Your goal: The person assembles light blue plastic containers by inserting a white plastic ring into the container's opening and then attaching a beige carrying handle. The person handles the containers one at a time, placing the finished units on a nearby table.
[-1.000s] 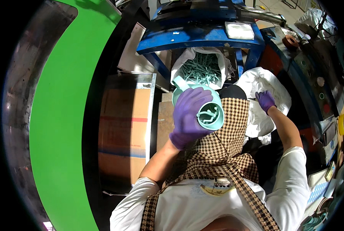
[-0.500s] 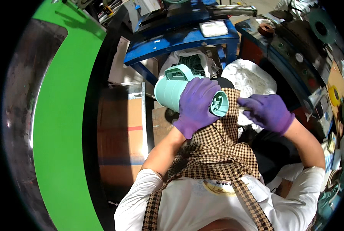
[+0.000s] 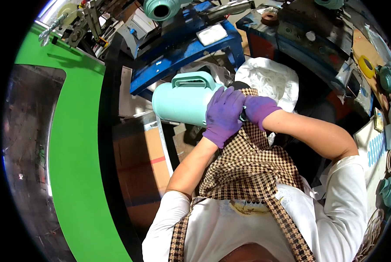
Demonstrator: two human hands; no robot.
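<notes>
Workshop area: green panel [image 3: 79,153] at left, blue bench [image 3: 146,79] ahead, white sack [image 3: 292,87] near its right end. The mint-green handled jug [image 3: 180,105] is held sideways by the checked apron [image 3: 243,174], long axis left to right, broad end pointing left, handle far side. Left hand [image 3: 224,111] clasps its right end; right hand [image 3: 260,110] is there too, grip undeterminable.

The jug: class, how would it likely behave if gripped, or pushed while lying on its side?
The jug would probably roll, since its body is round, though its jutting handle may stop it. Its smooth, undented wall looks fairly stiff, so it should keep its shape under the left hand.
</notes>
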